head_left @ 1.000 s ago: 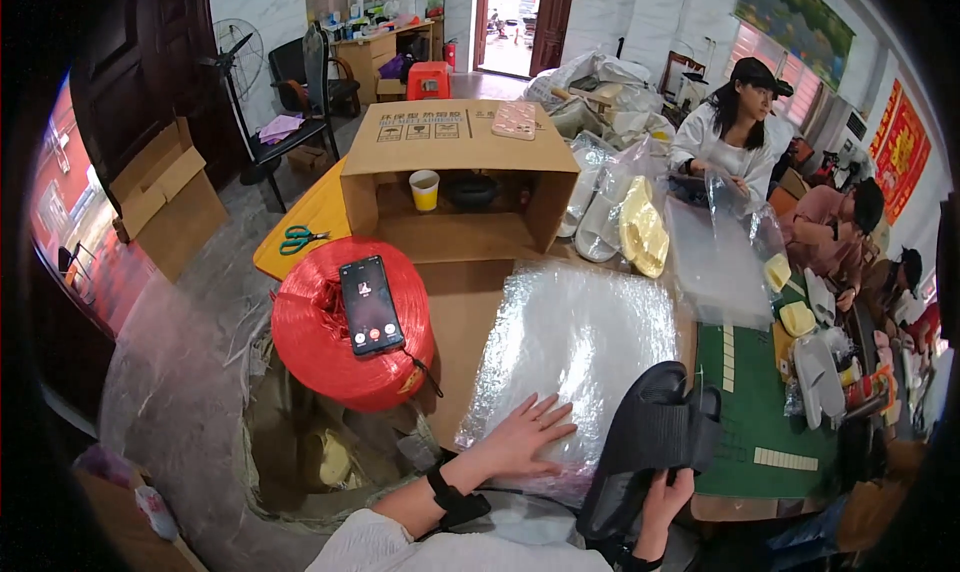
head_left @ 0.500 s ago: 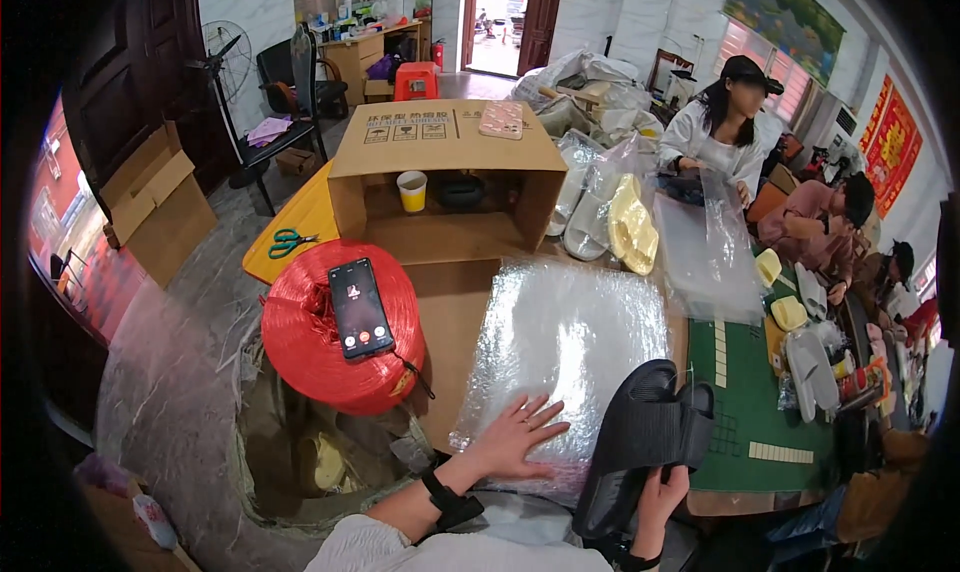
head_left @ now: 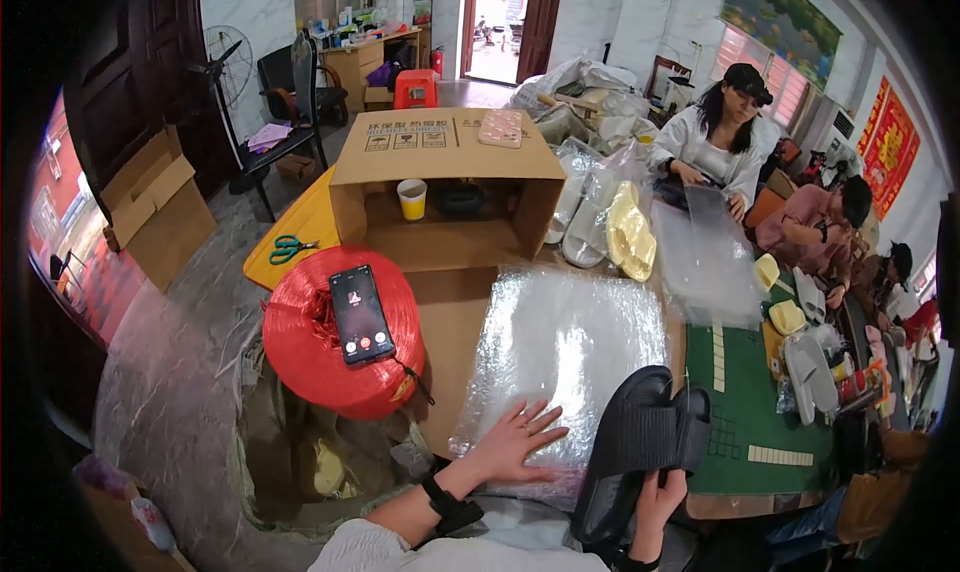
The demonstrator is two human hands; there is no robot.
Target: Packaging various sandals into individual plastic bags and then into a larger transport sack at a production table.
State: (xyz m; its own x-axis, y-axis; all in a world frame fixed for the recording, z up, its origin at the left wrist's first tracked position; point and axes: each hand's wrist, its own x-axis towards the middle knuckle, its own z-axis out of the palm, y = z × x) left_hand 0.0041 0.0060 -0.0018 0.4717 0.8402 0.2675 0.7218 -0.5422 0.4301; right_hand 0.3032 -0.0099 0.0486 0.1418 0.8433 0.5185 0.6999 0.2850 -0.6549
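Note:
A pair of black slide sandals hangs over the near right part of the work surface, gripped from below by my right hand. Its fingers are partly hidden behind the soles. My left hand lies flat with fingers spread on a stack of clear plastic bags. The bags rest on brown cardboard in front of me. Left of the stack, a big roll of red plastic twine carries a black phone with a lit screen.
Behind the bags stands an open cardboard box with a yellow-white cup inside. Scissors lie on a yellow board at left. Wrapped slippers and a green mat are at right. A co-worker sits at far right, others beyond.
The black sandals have shifted very slightly downward in view. My left hand stays flat on the bags. The co-worker at far right has turned their head and moved a clear bag.

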